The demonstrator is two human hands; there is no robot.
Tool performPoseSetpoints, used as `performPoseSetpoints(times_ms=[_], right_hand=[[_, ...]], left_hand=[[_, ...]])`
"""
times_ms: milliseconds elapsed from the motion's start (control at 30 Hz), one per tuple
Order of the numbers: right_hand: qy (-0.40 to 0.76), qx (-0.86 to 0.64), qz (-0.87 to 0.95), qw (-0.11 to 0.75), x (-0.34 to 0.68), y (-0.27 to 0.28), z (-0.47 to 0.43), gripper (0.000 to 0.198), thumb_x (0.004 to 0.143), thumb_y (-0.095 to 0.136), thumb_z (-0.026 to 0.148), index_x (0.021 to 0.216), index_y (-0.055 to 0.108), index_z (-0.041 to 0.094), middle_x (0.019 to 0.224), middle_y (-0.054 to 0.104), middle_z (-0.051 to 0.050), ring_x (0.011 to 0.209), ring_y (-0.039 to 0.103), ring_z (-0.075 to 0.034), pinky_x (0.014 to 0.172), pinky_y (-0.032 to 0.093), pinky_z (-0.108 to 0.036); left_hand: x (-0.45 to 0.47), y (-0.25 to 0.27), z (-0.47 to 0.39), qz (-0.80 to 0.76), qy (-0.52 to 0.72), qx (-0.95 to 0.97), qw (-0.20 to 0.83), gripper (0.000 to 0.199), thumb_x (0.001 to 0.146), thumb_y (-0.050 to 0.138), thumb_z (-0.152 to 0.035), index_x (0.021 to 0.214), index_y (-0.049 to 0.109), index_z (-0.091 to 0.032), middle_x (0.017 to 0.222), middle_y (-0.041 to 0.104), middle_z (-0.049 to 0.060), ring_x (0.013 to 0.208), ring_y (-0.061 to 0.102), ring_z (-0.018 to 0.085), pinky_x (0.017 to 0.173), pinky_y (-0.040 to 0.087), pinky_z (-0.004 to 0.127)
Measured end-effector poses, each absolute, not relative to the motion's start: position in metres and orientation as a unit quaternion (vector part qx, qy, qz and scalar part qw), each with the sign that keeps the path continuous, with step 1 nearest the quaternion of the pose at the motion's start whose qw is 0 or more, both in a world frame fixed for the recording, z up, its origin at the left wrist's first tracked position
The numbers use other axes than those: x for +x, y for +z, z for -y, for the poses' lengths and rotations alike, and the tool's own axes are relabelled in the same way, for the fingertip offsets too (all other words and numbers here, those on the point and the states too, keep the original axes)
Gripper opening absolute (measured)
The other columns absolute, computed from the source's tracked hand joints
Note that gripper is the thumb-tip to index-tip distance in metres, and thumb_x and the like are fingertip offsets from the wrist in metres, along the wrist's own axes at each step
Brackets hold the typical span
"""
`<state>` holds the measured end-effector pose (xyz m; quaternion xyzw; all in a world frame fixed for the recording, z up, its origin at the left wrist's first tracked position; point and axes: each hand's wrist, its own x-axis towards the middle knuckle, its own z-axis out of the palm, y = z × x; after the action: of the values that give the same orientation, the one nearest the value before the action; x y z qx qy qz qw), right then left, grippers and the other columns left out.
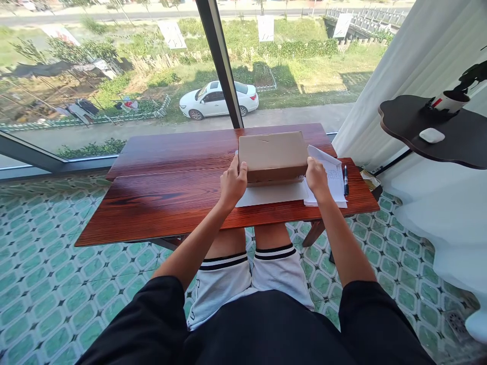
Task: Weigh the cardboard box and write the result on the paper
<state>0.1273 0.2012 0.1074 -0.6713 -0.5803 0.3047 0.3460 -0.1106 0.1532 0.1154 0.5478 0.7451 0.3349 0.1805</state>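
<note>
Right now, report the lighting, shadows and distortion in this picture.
Head view: bright daylight through the window; the cardboard box, held by the left hand and right hand, is sharp; soft shadow lies on the wooden table; wide-angle bending tilts the window frame.

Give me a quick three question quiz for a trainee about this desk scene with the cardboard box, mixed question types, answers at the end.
1. True or false: the left hand and the right hand grip opposite ends of the brown cardboard box.
2. Multiple choice: where does the black pen lie? A) on the tiled floor B) on the printed white papers right of the box C) on top of the box
3. Fill in: the box sits on a blank white sheet on the reddish-brown wooden ____.

Key: 1 true; 2 B; 3 table.
</note>
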Motion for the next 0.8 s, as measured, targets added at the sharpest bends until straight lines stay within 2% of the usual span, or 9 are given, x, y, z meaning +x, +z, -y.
performPoseSetpoints(times_ms=[333,633,733,800], right_hand=[[0.323,-0.668,0.573,0.347,0.133,0.109,-0.198,0.033,0.099,0.026,0.036,0.076,0.044,0.02,0.083,0.058,-0.007,0.077,0.048,-0.023,0.081,0.037,-0.038],[0.295,-0.662,0.596,0.347,0.136,0.102,-0.201,0.036,0.099,0.024,0.04,0.075,0.042,0.02,0.082,0.059,-0.008,0.079,0.048,-0.023,0.086,0.038,-0.04],[0.285,-0.666,0.599,0.342,0.136,0.099,-0.203,0.039,0.1,0.022,0.041,0.08,0.048,0.02,0.092,0.064,-0.011,0.088,0.055,-0.026,0.093,0.04,-0.044],[0.292,-0.664,0.594,0.347,0.138,0.095,-0.206,0.046,0.101,0.022,0.044,0.096,0.06,0.02,0.113,0.067,-0.014,0.106,0.058,-0.029,0.102,0.039,-0.047]], left_hand=[[-0.109,0.112,-0.155,-0.741,0.34,0.546,0.19,0.061,0.096,0.032,-0.047,0.15,0.048,-0.023,0.143,0.062,0.01,0.134,0.057,0.034,0.111,0.041,0.05],[-0.108,0.113,-0.154,-0.747,0.315,0.56,0.172,0.061,0.097,0.03,-0.047,0.15,0.047,-0.024,0.133,0.068,0.012,0.126,0.062,0.036,0.106,0.043,0.05],[-0.107,0.112,-0.154,-0.749,0.304,0.565,0.165,0.062,0.097,0.028,-0.047,0.152,0.044,-0.022,0.133,0.069,0.013,0.124,0.063,0.037,0.105,0.043,0.051],[-0.108,0.111,-0.155,-0.745,0.297,0.574,0.166,0.062,0.098,0.026,-0.045,0.153,0.043,-0.021,0.139,0.065,0.013,0.124,0.063,0.038,0.105,0.043,0.052]])
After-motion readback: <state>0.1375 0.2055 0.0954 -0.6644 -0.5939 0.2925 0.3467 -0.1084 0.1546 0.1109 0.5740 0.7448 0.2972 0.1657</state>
